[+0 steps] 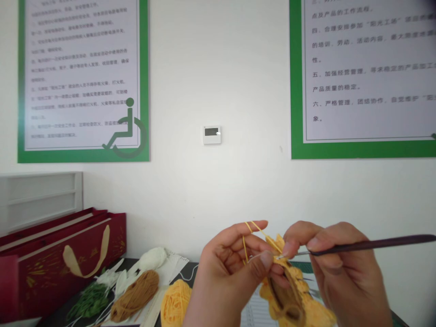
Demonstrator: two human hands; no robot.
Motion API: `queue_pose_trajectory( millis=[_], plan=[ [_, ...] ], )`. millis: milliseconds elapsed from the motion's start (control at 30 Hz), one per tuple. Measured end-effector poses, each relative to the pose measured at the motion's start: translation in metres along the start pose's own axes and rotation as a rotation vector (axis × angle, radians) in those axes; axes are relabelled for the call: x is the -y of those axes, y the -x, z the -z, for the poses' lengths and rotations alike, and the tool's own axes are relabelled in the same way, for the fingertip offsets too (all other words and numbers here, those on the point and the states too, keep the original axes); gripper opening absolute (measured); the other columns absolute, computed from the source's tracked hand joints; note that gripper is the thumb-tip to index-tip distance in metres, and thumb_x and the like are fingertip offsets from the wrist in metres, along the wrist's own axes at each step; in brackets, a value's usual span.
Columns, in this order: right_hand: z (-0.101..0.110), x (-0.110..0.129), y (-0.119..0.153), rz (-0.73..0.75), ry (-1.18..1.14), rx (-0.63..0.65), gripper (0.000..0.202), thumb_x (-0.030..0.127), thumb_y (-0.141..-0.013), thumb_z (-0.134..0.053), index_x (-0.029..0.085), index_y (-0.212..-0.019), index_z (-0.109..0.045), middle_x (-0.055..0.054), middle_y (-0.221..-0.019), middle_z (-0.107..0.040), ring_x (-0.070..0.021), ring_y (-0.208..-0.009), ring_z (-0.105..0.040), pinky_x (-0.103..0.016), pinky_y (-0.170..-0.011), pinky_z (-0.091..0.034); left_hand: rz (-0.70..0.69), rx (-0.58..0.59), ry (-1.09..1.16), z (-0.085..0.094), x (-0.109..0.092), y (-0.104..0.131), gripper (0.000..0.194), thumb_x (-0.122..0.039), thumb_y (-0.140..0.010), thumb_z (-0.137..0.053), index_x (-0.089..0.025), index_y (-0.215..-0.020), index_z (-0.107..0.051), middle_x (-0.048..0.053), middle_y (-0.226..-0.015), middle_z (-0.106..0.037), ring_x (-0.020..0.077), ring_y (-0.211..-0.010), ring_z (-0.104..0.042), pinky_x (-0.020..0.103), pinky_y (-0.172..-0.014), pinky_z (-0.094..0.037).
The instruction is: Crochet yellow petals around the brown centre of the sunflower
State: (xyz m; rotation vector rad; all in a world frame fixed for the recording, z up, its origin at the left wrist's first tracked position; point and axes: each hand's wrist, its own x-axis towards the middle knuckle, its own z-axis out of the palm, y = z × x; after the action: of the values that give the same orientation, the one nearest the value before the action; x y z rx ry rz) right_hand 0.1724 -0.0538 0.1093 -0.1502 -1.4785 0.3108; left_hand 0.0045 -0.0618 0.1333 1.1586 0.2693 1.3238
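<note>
My left hand (235, 268) pinches the edge of a yellow and brown crochet piece (299, 295), with yellow yarn (245, 247) looped over its raised index finger. In my right hand (340, 254) is a crochet hook (371, 244) with a dark handle, held like a pen. Its thin metal tip meets the top edge of the piece, close to my left thumb. The piece has a ruffled yellow border around a brown middle and hangs below both hands. Part of it is hidden behind my fingers.
On the dark table, left of my hands, lie a yellow yarn ball (175, 302), a brown skein (136, 295), green yarn (89, 299) and white yarn (153, 259). Dark red gift bags (44, 277) stand at the far left. Printed paper (257, 311) lies beneath the hands.
</note>
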Motion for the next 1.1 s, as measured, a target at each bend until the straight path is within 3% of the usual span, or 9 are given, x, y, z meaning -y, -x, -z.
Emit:
queue_pose_trajectory(
  millis=[300, 467, 600, 733, 867, 1033, 1100],
  plan=[
    [0.008, 0.011, -0.006, 0.209, 0.324, 0.121, 0.008, 0.026, -0.104, -0.06, 0.024, -0.107, -0.067, -0.002, -0.091, -0.079, -0.0165, -0.084, -0.075, -0.031, -0.073, -0.063, -0.022, -0.043, -0.031, 0.0, 0.003, -0.001, 0.032, -0.014, -0.075, -0.09, -0.014, -0.104, -0.079, 0.001, -0.075, -0.076, 0.0161, -0.062, -0.074, 0.027, -0.063, -0.06],
    [0.011, 0.017, -0.004, 0.423, 0.627, 0.239, 0.012, 0.016, -0.1, -0.061, 0.02, -0.11, -0.067, -0.007, -0.101, -0.081, -0.0183, -0.09, -0.076, -0.033, -0.075, -0.065, -0.01, -0.047, -0.022, -0.001, 0.006, -0.003, 0.034, -0.013, -0.077, -0.089, -0.012, -0.108, -0.076, 0.002, -0.07, -0.077, 0.0157, -0.061, -0.074, 0.026, -0.065, -0.059],
    [-0.002, 0.019, -0.004, 0.602, 0.843, 0.161, 0.018, 0.007, -0.097, -0.058, 0.021, -0.091, -0.069, -0.007, -0.086, -0.081, -0.0169, -0.074, -0.074, -0.028, -0.063, -0.064, 0.003, -0.049, 0.01, -0.001, 0.004, -0.004, 0.039, -0.011, -0.073, -0.091, -0.011, -0.109, -0.076, 0.002, -0.071, -0.077, 0.0148, -0.061, -0.074, 0.025, -0.064, -0.058],
    [-0.013, 0.013, -0.002, 0.627, 0.834, 0.073, 0.022, 0.005, -0.095, -0.058, 0.022, -0.091, -0.07, -0.006, -0.084, -0.081, -0.0165, -0.074, -0.074, -0.028, -0.061, -0.064, 0.024, -0.036, 0.019, 0.002, 0.0, -0.006, 0.042, -0.01, -0.073, -0.091, -0.012, -0.111, -0.075, 0.001, -0.071, -0.076, 0.0144, -0.06, -0.073, 0.024, -0.061, -0.057],
    [-0.014, 0.003, 0.002, 0.599, 0.765, -0.004, 0.027, 0.0, -0.09, -0.063, 0.022, -0.102, -0.073, -0.003, -0.089, -0.076, -0.0146, -0.075, -0.071, -0.028, -0.062, -0.063, 0.063, 0.056, 0.075, 0.004, 0.002, -0.006, 0.049, -0.013, -0.075, -0.091, -0.014, -0.118, -0.07, -0.001, -0.068, -0.073, 0.0149, -0.055, -0.07, 0.028, -0.059, -0.057],
    [-0.014, -0.015, 0.004, 0.513, 0.489, -0.046, 0.03, -0.001, -0.087, -0.065, 0.02, -0.107, -0.073, -0.005, -0.095, -0.069, -0.0185, -0.079, -0.069, -0.033, -0.057, -0.06, 0.014, 0.033, 0.097, 0.002, 0.005, -0.005, 0.052, -0.012, -0.072, -0.093, -0.014, -0.118, -0.07, -0.002, -0.068, -0.072, 0.0143, -0.055, -0.069, 0.027, -0.057, -0.056],
    [-0.015, -0.021, 0.005, 0.546, 0.417, -0.074, 0.028, -0.003, -0.087, -0.064, 0.019, -0.102, -0.072, -0.004, -0.096, -0.067, -0.0185, -0.078, -0.068, -0.036, -0.058, -0.06, 0.008, 0.037, 0.114, 0.0, 0.006, -0.005, 0.051, -0.013, -0.07, -0.094, -0.013, -0.117, -0.071, -0.002, -0.067, -0.072, 0.0138, -0.055, -0.068, 0.026, -0.055, -0.055]
  ],
)
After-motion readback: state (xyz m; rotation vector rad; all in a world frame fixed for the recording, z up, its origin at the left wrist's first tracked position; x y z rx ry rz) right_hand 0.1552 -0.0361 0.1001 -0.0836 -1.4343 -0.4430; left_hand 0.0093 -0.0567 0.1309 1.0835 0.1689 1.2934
